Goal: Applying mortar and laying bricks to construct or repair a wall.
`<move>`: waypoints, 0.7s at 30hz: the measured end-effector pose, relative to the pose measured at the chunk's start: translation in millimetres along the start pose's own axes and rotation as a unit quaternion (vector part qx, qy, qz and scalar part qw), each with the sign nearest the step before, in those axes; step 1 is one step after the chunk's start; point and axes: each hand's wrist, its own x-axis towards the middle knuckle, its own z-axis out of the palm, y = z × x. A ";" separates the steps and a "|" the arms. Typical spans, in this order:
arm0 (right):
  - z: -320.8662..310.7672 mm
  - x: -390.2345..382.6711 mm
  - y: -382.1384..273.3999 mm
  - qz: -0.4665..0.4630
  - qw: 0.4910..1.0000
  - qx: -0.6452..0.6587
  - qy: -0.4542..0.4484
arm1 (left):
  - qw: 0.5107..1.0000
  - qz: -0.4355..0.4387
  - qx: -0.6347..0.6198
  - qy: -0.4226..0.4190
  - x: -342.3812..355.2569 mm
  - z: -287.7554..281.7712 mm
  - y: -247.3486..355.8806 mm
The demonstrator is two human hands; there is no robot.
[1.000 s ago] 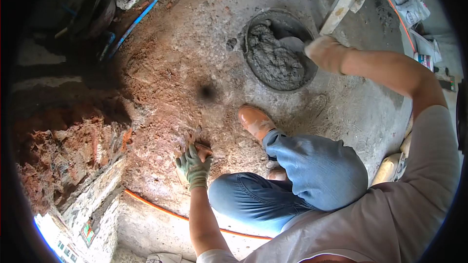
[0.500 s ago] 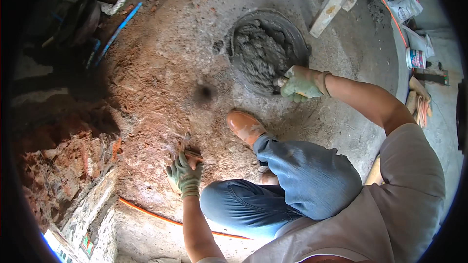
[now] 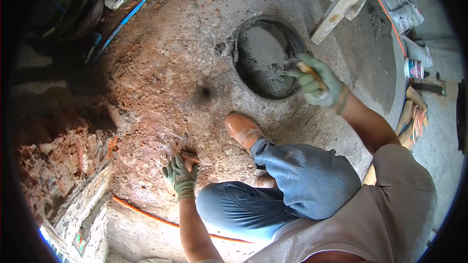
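My right hand [image 3: 321, 84], in a green work glove, is closed round the wooden handle of a trowel [image 3: 310, 73]. It is over the near right rim of a round dark basin [image 3: 239, 70] of wet grey mortar [image 3: 263, 80]. A smooth pale grey patch lies beyond the handle; whether it is the blade or flattened mortar I cannot tell. At lower left, my gloved left hand [image 3: 181, 175] is closed on a reddish brick [image 3: 191, 158], low over the rough floor. Much of the brick is hidden under the glove.
My brown boot [image 3: 243, 129] stands between basin and left hand. Timber [image 3: 341, 9] leans beyond the basin at upper right. An orange cord [image 3: 146, 211] runs behind my left forearm. Broken masonry [image 3: 63, 165] is at left, near a blue rod [image 3: 122, 27]. A small bucket [image 3: 414, 69] stands far right.
My right hand has moved right and slightly nearer me, and the trowel handle now shows. A smooth pale patch appears where lumpy mortar was. The left hand stays nearly in place.
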 end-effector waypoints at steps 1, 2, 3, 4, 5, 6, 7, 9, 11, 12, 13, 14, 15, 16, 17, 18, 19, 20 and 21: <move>14.5 -9.6 -3.6 0.005 1.000 -0.003 -0.001 | 1.000 -0.010 -0.003 -0.020 0.9 -4.5 2.1; 32.7 -19.1 -6.2 -0.048 0.962 -0.199 0.179 | 0.999 -0.019 -0.005 -0.040 1.8 -8.7 3.0; 42.7 -22.2 -5.9 -0.099 0.854 -0.379 0.343 | 0.999 -0.021 -0.010 -0.045 0.5 -11.4 2.8; 33.5 -11.6 -8.2 -0.097 0.854 -0.381 0.339 | 0.999 -0.025 -0.009 -0.045 -1.9 -9.6 1.7; 17.1 3.0 -13.5 -0.056 0.792 -0.499 0.347 | 0.999 -0.020 -0.008 -0.038 -2.3 -6.8 -0.1; 15.2 19.0 -13.3 -0.012 0.715 -0.610 0.342 | 0.999 -0.022 -0.006 -0.031 -2.7 -6.5 -1.9; 15.3 25.2 -10.6 0.067 0.720 -0.599 0.344 | 0.999 -0.030 -0.002 -0.039 -3.2 -5.9 -1.4; -39.2 12.4 -41.5 0.080 0.710 -0.626 0.313 | 0.999 -0.014 -0.023 -0.025 1.7 -5.6 4.5; -16.2 16.7 -49.2 0.171 0.633 -0.694 0.298 | 0.999 -0.015 -0.025 -0.020 -2.3 -9.4 2.8; 47.0 10.7 -54.3 0.237 0.557 -0.735 0.305 | 0.999 -0.019 -0.024 -0.016 -8.9 -12.2 -3.0; 68.8 2.1 -67.8 0.205 0.633 -0.684 0.298 | 1.000 -0.015 -0.023 -0.003 -6.0 -11.2 0.3; 72.6 -0.6 -76.8 0.175 0.706 -0.622 0.290 | 0.999 0.003 -0.031 0.013 -5.5 -11.6 0.4; 66.8 7.9 -73.5 0.178 0.707 -0.622 0.286 | 0.999 0.001 -0.037 0.017 -4.0 -10.5 1.4; 52.7 20.0 -66.1 0.163 0.740 -0.578 0.302 | 0.999 0.001 -0.044 0.021 -5.1 -9.8 1.8; 36.2 33.8 -60.2 0.145 0.769 -0.534 0.319 | 0.999 0.001 -0.043 0.011 -4.3 -9.7 4.3; 5.9 37.4 -39.6 0.118 0.774 -0.535 0.318 | 0.999 -0.003 -0.032 -0.008 -3.4 -5.5 3.1; 3.9 32.9 -42.0 0.178 0.710 -0.606 0.312 | 0.999 0.004 -0.042 -0.013 2.2 -5.8 3.8; 2.4 27.2 -41.3 0.241 0.639 -0.666 0.300 | 0.998 0.010 -0.050 -0.024 1.5 -5.8 4.9; 24.6 21.1 -37.2 0.241 0.586 -0.707 0.313 | 0.998 0.000 -0.046 -0.031 -2.1 -5.3 3.7</move>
